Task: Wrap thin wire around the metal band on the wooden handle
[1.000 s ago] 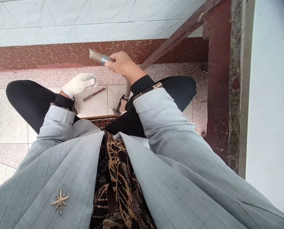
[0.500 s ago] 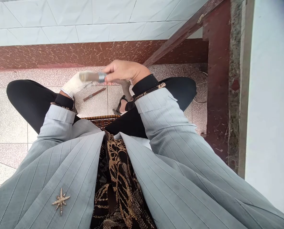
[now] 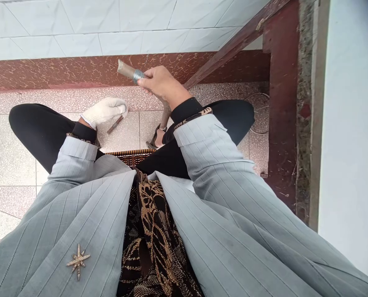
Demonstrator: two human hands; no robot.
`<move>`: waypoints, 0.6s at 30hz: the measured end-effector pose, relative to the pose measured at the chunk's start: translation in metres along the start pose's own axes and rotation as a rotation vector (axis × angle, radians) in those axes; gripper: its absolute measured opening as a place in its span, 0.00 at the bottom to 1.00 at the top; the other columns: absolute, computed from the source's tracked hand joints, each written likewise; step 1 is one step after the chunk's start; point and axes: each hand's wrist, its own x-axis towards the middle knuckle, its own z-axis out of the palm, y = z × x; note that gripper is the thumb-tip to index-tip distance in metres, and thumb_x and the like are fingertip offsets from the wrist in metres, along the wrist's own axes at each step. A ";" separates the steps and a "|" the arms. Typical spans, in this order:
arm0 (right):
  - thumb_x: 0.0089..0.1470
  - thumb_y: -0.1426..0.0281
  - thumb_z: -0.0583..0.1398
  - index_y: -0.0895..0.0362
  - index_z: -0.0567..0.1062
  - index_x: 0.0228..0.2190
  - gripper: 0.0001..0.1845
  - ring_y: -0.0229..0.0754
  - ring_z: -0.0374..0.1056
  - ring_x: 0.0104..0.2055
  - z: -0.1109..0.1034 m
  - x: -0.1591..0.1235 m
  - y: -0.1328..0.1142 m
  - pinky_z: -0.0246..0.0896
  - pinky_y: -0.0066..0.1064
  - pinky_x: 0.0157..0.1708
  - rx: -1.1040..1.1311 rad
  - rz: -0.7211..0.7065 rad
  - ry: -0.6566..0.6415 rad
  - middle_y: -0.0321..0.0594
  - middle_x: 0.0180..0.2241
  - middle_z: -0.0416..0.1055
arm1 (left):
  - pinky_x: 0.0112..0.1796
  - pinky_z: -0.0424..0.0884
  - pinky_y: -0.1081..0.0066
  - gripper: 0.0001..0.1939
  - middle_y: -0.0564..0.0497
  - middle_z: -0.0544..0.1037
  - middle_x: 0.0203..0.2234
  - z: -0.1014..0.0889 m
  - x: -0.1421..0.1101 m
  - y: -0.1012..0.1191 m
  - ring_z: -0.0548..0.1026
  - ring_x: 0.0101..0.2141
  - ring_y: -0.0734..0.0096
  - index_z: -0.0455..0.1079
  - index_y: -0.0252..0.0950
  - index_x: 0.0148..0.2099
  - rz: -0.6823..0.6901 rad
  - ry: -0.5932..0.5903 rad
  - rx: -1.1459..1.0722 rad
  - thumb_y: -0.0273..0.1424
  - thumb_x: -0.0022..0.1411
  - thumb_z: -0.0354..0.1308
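My right hand (image 3: 161,84), bare, is closed around a brown wooden stick (image 3: 126,70) bound with silvery wire (image 3: 138,76) near its upper end. The stick slants up to the left. Its lower part (image 3: 165,114) comes out below my hand and bends down toward my foot. My left hand (image 3: 105,110), in a white knitted glove, is closed low above the floor, apart from the stick. Something small and pale shows at its fingertips; I cannot make out what. Just below the glove a thin dark rod (image 3: 114,125) lies on the floor, partly hidden.
A tiled wall (image 3: 79,24) with a reddish-brown base strip (image 3: 63,72) stands ahead. Dark red wooden posts (image 3: 281,103) and a slanting brace (image 3: 230,43) are on the right. A wire loop (image 3: 260,133) lies beside my knee. A woven seat edge (image 3: 131,153) shows beneath me.
My right hand has tilted the stick's wire-bound end upward, away from the glove. My left hand has dropped slightly and moved right, now covering part of the thin rod.
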 end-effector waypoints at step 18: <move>0.56 0.66 0.67 0.60 0.82 0.42 0.13 0.36 0.66 0.29 -0.010 -0.016 -0.006 0.62 0.31 0.36 -0.008 -0.265 -0.660 0.36 0.30 0.75 | 0.31 0.59 0.69 0.12 0.54 0.65 0.21 -0.005 0.001 -0.002 0.62 0.24 0.76 0.70 0.35 0.34 -0.049 0.164 -0.003 0.36 0.69 0.53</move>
